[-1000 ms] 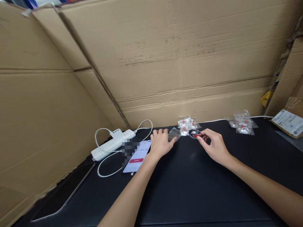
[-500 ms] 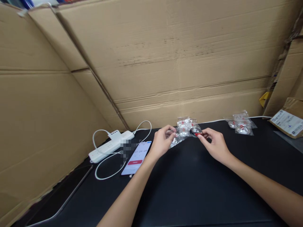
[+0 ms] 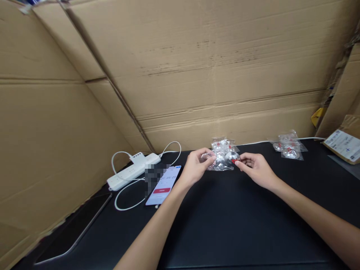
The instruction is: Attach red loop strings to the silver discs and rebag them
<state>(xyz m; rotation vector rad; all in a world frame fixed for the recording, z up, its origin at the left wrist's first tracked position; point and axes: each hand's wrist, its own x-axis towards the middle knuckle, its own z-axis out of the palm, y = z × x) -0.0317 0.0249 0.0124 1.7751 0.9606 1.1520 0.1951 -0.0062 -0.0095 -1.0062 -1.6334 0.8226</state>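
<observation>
My left hand (image 3: 194,168) pinches the edge of a small clear plastic bag (image 3: 218,164) and holds it just above the black table (image 3: 225,225). My right hand (image 3: 254,168) grips a small round metal part with a red piece (image 3: 233,158) at the bag's right end. Behind both hands, against the cardboard wall, lies a pile of clear bags holding red-and-silver parts (image 3: 222,145).
A second pile of filled bags (image 3: 288,146) lies at the back right. A phone with a lit screen (image 3: 164,180) and a white power strip with its cable (image 3: 132,170) sit to the left. Cardboard walls (image 3: 197,75) enclose the table, and a labelled box (image 3: 344,144) stands at the right.
My left hand has picked the clear bag up off the table and raised it toward the right hand. The right hand has brought the red-and-metal part to the bag.
</observation>
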